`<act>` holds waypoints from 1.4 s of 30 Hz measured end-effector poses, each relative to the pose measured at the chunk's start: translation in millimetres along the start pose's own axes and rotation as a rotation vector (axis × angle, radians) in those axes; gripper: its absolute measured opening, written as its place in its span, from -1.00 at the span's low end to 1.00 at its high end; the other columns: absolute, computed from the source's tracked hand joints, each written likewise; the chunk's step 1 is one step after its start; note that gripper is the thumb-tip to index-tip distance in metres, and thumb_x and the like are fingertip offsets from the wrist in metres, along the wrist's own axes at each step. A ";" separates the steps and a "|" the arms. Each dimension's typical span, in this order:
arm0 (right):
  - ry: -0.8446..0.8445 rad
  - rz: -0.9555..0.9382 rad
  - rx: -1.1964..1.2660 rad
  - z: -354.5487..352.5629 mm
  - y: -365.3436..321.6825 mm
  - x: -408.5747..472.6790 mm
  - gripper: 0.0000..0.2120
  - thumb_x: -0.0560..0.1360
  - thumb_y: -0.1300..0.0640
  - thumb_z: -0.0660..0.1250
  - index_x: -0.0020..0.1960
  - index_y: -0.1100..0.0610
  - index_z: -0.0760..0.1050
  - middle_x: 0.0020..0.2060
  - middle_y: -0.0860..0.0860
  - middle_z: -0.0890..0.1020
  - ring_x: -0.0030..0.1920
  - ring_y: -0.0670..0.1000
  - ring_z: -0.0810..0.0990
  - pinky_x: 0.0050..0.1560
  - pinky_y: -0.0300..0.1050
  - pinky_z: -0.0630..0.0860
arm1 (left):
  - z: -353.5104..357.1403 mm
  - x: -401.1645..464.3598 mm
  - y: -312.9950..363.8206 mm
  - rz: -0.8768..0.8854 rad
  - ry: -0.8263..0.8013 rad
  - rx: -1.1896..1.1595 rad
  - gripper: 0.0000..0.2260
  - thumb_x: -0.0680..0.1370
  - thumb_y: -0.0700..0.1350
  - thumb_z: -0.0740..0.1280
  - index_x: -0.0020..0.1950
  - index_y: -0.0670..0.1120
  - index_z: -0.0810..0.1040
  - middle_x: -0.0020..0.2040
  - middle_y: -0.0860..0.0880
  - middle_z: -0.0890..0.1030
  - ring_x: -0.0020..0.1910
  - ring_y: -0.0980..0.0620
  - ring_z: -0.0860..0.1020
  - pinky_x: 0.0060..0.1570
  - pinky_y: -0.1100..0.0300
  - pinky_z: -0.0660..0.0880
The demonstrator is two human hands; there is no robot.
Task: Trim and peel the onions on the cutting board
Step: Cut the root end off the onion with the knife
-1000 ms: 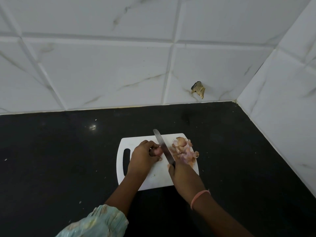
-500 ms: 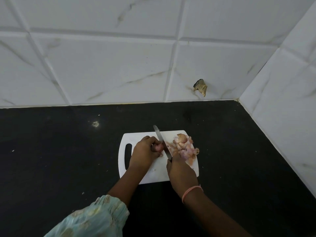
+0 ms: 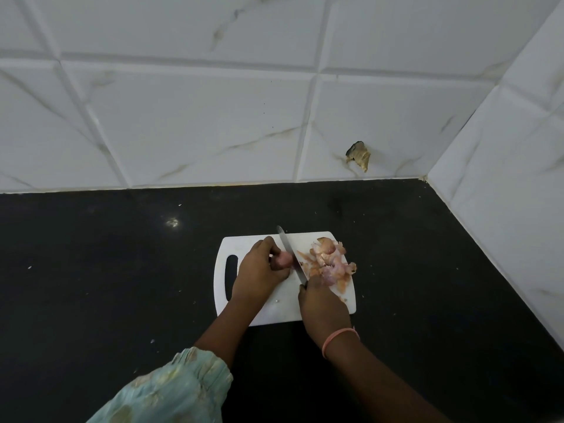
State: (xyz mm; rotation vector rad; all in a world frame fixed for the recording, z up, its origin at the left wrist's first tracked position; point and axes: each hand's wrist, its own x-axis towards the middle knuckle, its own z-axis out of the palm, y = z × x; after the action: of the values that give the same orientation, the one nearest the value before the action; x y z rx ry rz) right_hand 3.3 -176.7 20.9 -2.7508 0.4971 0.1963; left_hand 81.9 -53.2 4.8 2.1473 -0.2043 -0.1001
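Observation:
A white cutting board (image 3: 262, 312) with a handle slot lies on the black counter. My left hand (image 3: 259, 271) grips a small pinkish onion (image 3: 284, 259) near the board's middle. My right hand (image 3: 322, 303) holds a knife (image 3: 290, 254) by the handle, which my fingers hide. The blade runs away from me and its edge sits against the right side of the onion. A pile of onion skins and pieces (image 3: 329, 264) lies on the right part of the board, just beyond my right hand.
The black counter (image 3: 122, 285) carries small white specks. White marble tiles (image 3: 198, 126) form the back wall and the right wall (image 3: 518, 193), meeting in a corner. A chipped hole (image 3: 358, 155) shows in the back wall.
Both hands stay at the board. The knife has shifted slightly left against the onion, and more of the onion shows beyond my left fingers.

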 end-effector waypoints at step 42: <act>0.050 0.005 0.399 -16.8 8.2 -11.2 -0.82 0.64 -0.04 0.13 0.13 0.01 0.42 -0.18 -0.06 0.58 -0.15 -0.13 0.57 -0.09 -0.17 0.54 | -18.0 23.3 4.4 -0.026 -0.189 -0.082 -0.67 0.43 -0.23 0.55 0.13 -0.01 0.57 0.06 0.06 0.65 0.04 0.11 0.62 0.12 0.24 0.57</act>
State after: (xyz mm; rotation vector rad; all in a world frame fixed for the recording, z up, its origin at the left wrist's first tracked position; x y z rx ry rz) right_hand -8.9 -186.2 36.3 -2.3694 0.4955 0.0248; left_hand 107.0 -45.1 18.5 2.0592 -0.2768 -0.3215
